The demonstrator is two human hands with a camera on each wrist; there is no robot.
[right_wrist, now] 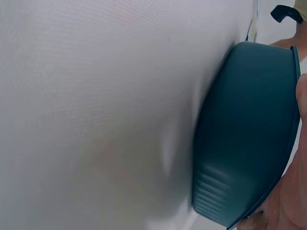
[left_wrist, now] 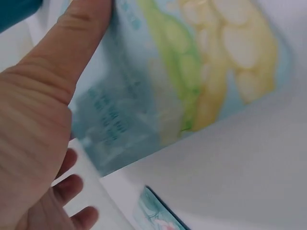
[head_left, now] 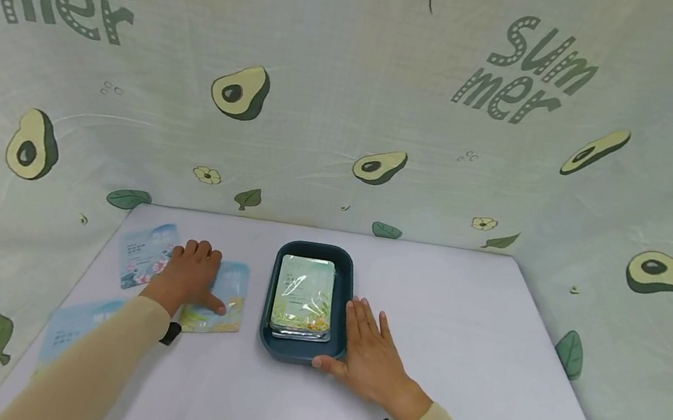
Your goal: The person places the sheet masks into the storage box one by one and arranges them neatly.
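Note:
My left hand [head_left: 187, 278] pinches a flat blue sachet [head_left: 232, 285] printed with yellow and green pods. Its thumb lies across the printed face [left_wrist: 177, 86], and the other fingers curl on the far side, partly hidden by the sachet in the left wrist view. Right of it stands a dark teal tray [head_left: 292, 353] holding a small stack of glossy green sachets [head_left: 305, 293]. My right hand [head_left: 374, 363] rests against the tray's right side with straight fingers along the rim and the thumb at the near corner. In the right wrist view the tray's outer wall [right_wrist: 244, 124] fills the right side.
Behind the left hand lies a blue sachet with pink flowers [head_left: 145, 257]. Another pale blue sachet [head_left: 73, 330] is partly covered by the left forearm. The white table [head_left: 458, 317] meets a printed cloth backdrop [head_left: 331, 77] at the back and sides.

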